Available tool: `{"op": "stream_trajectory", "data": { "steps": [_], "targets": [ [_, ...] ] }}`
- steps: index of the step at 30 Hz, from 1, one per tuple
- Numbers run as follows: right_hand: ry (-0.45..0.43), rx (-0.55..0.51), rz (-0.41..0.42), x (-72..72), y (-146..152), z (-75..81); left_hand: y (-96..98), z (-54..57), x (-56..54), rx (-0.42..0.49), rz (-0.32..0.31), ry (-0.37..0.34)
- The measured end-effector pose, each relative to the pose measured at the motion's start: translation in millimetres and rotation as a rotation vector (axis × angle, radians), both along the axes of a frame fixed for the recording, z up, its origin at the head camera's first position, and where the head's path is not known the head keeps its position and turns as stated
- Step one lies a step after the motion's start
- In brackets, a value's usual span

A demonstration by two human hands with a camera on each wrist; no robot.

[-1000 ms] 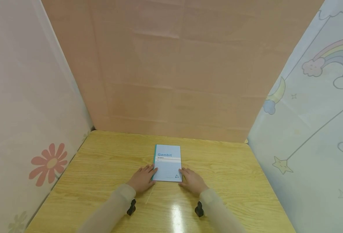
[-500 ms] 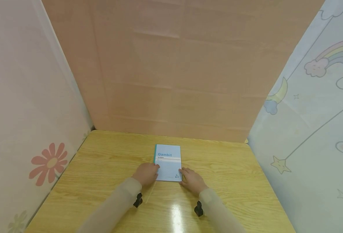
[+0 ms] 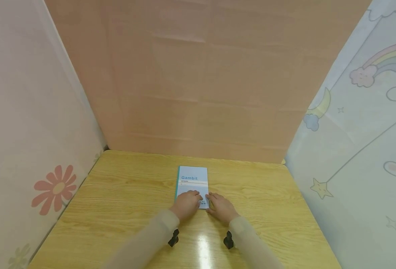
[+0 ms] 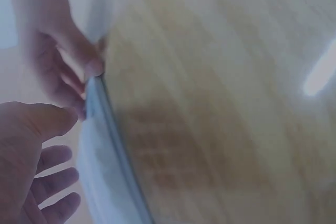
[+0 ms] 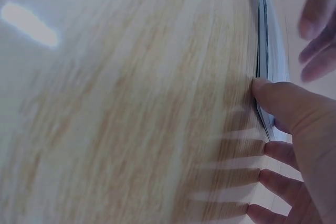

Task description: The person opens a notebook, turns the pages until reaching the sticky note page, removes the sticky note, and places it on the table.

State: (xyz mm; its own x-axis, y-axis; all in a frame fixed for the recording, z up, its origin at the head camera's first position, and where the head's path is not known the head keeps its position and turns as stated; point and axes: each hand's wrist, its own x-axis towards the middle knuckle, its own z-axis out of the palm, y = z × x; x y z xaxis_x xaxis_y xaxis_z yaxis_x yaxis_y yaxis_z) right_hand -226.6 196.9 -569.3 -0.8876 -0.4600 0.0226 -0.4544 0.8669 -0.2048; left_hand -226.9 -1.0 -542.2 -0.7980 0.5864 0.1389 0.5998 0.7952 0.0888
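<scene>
A pale blue notebook (image 3: 194, 173) marked "Gambit", with a green spine along its left side, lies flat on the wooden table. My left hand (image 3: 186, 205) is over its lower part, covering the near left corner. In the left wrist view those fingers (image 4: 58, 182) are spread and loosely bent, with nothing between them. At the near right corner my right hand (image 3: 223, 210) pinches the notebook. The right wrist view has the thumb (image 5: 275, 98) against the near page edge, one finger partly hidden behind the corner, and the other fingertips down on the table.
The wooden table (image 3: 268, 205) reflects a bright light patch near its front. A tan sheet (image 3: 198, 93) stands behind it. Printed white sheets flank both sides, with a red flower (image 3: 55, 189) at left and a rainbow (image 3: 392, 61) at right. Each wrist carries a black mount (image 3: 228, 240).
My left hand has left the notebook's left edge and swung right, over its lower cover. A thin pale strip by the near left corner is now hidden. The right hand stays put.
</scene>
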Motion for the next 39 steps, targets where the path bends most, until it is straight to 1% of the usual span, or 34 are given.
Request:
{"op": "stream_trajectory", "data": {
  "steps": [3, 7, 11, 16, 23, 27, 32, 36, 39],
  "targets": [
    [0.001, 0.014, 0.0, -0.8, -1, -0.8, 4.7, -9.9, 0.6, -0.019, 0.008, 0.017],
    [-0.003, 0.032, 0.002, -1.0, -1, 0.1, 6.7, -22.7, -0.8, -0.042, 0.049, -0.007],
    [0.002, 0.035, 0.0, -1.2, -1, 0.0, 6.0, -29.5, -2.3, -0.04, 0.056, -0.005],
    [0.009, 0.03, -0.006, -2.8, 0, -2.3, 5.3, -31.0, -4.1, -0.016, 0.045, 0.009],
    [-0.026, -0.028, -0.02, -0.2, 2, 1.4, 5.4, -27.9, -3.7, -0.012, 0.049, -0.026],
    [-0.039, -0.029, -0.033, -0.3, 4, 0.3, 5.4, -26.8, -3.7, -0.009, 0.049, -0.027],
    [-0.046, -0.022, -0.03, -1.4, 5, -1.0, 5.5, -27.4, -4.2, -0.004, 0.046, -0.015],
    [-0.053, -0.024, -0.022, -1.6, 6, -1.1, 5.3, -30.6, -5.8, 0.003, 0.042, 0.01],
    [-0.058, -0.022, -0.019, -2.3, 6, -2.0, 5.2, -33.1, -6.9, 0.01, 0.043, 0.013]
  ]
}}
